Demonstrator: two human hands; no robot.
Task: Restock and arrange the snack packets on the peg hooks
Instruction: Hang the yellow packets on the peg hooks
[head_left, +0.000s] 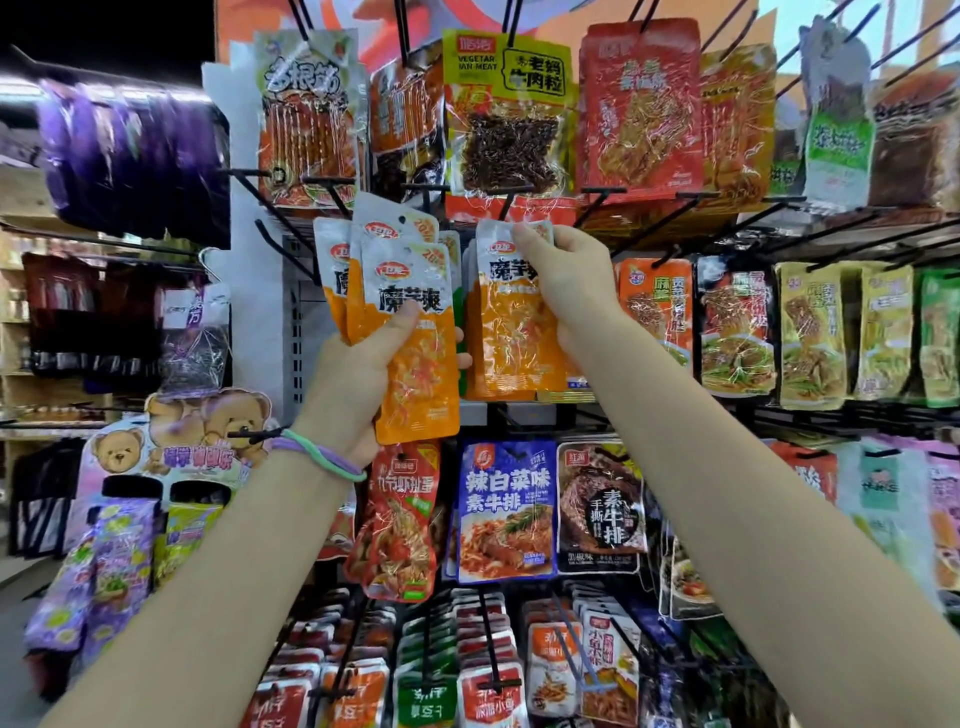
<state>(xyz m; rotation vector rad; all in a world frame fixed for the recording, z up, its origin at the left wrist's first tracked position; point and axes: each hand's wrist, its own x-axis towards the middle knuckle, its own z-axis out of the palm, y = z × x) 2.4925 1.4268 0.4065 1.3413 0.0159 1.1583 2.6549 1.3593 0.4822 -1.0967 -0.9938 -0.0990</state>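
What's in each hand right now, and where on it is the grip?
Left hand grips a fanned bunch of orange packets around their middle. Right hand pinches the top edge of the front hanging orange packet.

At the top centre of the frame a yellow packet (509, 111) reads "VEGETARIAN MEAT" beside "老妈牛肉粒". The orange packets (415, 332) in the middle read "魔芋爽". Lower down, a blue packet (506, 512) says "辣白菜味 素牛排", and the dark packet (601, 506) beside it "手撕素牛排".
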